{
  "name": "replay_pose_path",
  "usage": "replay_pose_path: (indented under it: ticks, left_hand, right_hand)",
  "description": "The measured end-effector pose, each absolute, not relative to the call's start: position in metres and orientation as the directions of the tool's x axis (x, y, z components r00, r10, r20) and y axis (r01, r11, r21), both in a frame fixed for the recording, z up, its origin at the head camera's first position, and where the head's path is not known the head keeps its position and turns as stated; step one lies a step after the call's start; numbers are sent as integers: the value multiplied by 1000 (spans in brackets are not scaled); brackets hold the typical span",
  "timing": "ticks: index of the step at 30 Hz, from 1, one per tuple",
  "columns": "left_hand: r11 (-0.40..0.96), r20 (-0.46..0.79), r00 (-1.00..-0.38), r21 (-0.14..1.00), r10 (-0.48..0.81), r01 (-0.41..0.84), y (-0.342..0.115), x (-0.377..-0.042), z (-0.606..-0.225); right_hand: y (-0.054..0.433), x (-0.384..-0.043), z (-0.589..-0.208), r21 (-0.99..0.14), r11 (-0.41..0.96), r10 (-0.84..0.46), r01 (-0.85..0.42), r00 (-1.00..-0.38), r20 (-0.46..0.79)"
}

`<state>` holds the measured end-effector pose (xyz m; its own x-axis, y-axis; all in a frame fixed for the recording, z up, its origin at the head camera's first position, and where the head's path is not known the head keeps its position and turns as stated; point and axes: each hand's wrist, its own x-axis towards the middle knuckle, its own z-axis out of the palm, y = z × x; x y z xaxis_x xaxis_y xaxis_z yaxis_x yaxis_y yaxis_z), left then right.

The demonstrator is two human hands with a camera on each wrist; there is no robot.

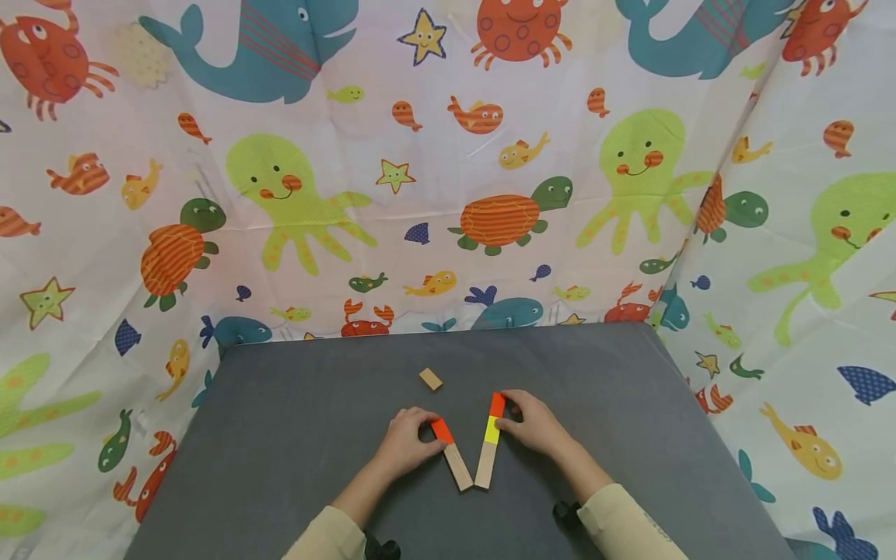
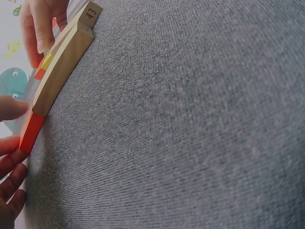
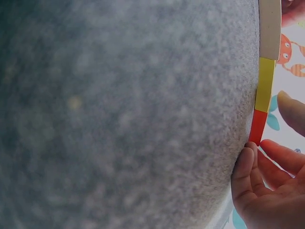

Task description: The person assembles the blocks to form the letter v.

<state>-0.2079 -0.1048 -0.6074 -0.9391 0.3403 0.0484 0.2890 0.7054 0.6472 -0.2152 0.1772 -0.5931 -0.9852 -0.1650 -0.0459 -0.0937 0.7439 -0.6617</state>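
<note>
Two rows of blocks make a V on the table, their plain wooden ends meeting nearest the person. In the left row, a red block (image 1: 442,431) adjoins a long wooden block (image 1: 458,467). My left hand (image 1: 407,442) pinches that red block, thumb near its joint with the wood and fingers at its far end. The right row runs from a wooden block (image 1: 486,465) through a yellow block (image 3: 265,86) to a red block (image 3: 258,128). My right hand (image 1: 537,424) holds this row's far part, fingertips at the red end and thumb beside the yellow block.
A small loose wooden block (image 1: 430,379) lies beyond the V on the grey cloth-covered table (image 1: 315,404). A curtain (image 1: 434,257) printed with sea animals hangs behind the table and along its sides.
</note>
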Motion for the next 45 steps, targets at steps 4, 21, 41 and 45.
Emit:
replay_pose_path:
  ticks: [4, 21, 41, 45]
  left_hand:
    - [697, 82, -938, 649, 336, 306, -105, -209, -609]
    - [692, 95, -937, 650, 335, 313, -103, -210, -607]
    - [733, 138, -985, 658, 108, 173, -100, -256, -600]
    - [756, 101, -990, 639, 100, 142, -98, -264, -602]
  right_hand:
    - [177, -215, -594, -662, 744, -163, -93, -986, -45]
    - [179, -217, -595, -661, 743, -171, -103, -984, -40]
    - [178, -220, -597, -675, 731, -177, -99, -983, -48]
    - [180, -218, -596, -677, 731, -170, -87, -984, -57]
